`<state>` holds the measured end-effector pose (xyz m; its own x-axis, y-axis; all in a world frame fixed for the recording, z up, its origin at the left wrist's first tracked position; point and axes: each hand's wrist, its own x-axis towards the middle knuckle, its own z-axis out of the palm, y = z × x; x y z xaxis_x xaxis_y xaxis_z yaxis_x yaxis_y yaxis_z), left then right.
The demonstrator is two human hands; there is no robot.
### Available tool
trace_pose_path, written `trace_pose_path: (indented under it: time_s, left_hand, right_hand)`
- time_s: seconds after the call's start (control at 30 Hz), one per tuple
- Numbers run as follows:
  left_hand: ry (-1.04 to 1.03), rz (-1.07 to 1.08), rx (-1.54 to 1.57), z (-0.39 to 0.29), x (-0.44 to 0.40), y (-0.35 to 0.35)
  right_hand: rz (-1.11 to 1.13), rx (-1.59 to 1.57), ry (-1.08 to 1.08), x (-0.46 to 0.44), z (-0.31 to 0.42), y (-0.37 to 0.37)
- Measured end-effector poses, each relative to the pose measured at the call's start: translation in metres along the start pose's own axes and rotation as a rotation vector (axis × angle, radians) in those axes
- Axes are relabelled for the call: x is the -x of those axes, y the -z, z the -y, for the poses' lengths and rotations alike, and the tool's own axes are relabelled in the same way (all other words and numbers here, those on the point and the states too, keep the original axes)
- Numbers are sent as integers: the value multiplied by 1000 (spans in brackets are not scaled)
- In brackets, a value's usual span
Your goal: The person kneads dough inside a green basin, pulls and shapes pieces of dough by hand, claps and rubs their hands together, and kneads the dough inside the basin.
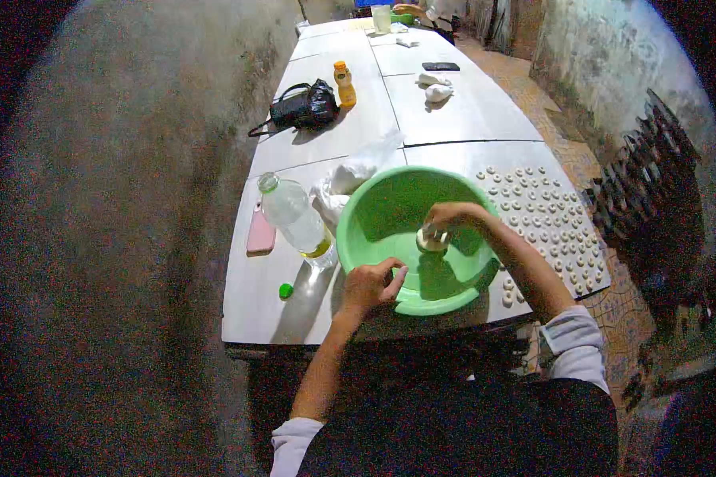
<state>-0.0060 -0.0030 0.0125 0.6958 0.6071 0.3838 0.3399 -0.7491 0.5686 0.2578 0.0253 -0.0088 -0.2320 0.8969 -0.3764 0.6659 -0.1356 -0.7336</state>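
A large green plastic basin (366, 191) stands at the near end of the white table. Inside it, my right hand (457, 216) reaches down with curled fingers on a small pale lump of dough (431, 242) at the bottom. My left hand (370, 286) is bent around the basin's near-left rim, thumb and fingers curled. To the right of the basin, many small pale dough rings (533, 208) lie in rows on the table. Left of the basin stands an uncapped clear plastic bottle (293, 215) with some yellowish liquid showing low down.
A green cap (286, 291) and a pink phone (260, 232) lie near the bottle. White plastic bags (344, 184) touch the basin's back left. Farther back are a black bag (306, 107), an orange bottle (344, 83) and a dark phone (441, 67). Another person's hand (410, 9) shows at the far end.
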Motion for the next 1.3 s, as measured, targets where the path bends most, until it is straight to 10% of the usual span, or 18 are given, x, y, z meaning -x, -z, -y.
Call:
trace_pose_path:
  time_s: [0.07, 0.33, 0.53, 0.67, 0.87, 1.0, 1.3]
  left_hand:
    - [9, -2, 19, 0, -1, 0]
    - [16, -21, 30, 0, -3, 0]
    - [27, 1, 116, 1, 4, 4]
    - [82, -79, 356, 3, -3, 12]
    - [183, -194, 711, -6, -28, 11]
    - [168, -76, 932, -24, -42, 14]
    - [-204, -88, 401, -44, -65, 31]
  right_hand:
    - [7, -261, -58, 2, 14, 24]
    - [-263, 639, -102, -26, -19, -38]
    - [-481, -760, 294, 23, -17, -52]
    - [37, -61, -107, 35, 36, -8]
    - [70, -1333, 372, 100, 92, -25]
    - [79, -1385, 458, 107, 92, -32]
    - [113, -1417, 521, 115, 87, -38]
